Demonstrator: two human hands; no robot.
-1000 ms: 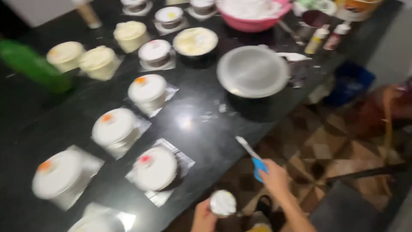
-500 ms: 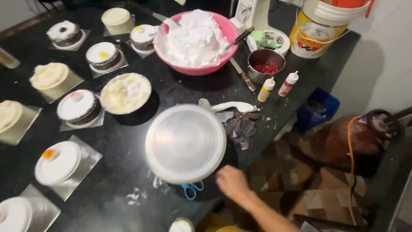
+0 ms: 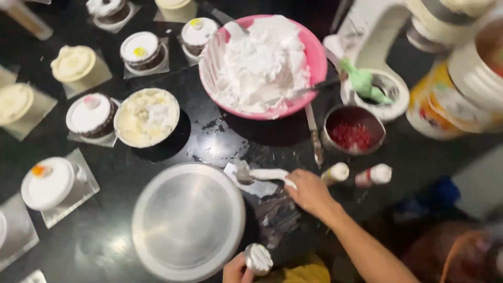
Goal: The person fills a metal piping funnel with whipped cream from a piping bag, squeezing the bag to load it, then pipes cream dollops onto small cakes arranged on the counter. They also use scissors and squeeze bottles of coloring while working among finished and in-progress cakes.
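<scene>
My right hand (image 3: 309, 192) grips the white handle of a small spatula (image 3: 259, 174) lying on a scrap of paper beside the round metal turntable (image 3: 187, 220). My left hand (image 3: 237, 269) holds a small white frosted cake (image 3: 258, 258) at the bottom edge of the view. A pink bowl (image 3: 309, 50) heaped with white cream stands beyond the right hand. A metal bowl of red topping (image 3: 352, 132) and two small squeeze bottles (image 3: 356, 174) lie close to the right hand.
Several small frosted cakes (image 3: 91, 115) on square boards fill the left of the black counter (image 3: 220, 141). A bowl of yellowish cream (image 3: 146, 116) sits by the turntable. A knife (image 3: 314, 135), a green spatula (image 3: 364, 84) and big tubs (image 3: 456, 94) stand at the right.
The view has swung right along the counter to the pink bowl. My right hand has left the blue scissors and now grips the white spatula handle; my left hand keeps the small cake.
</scene>
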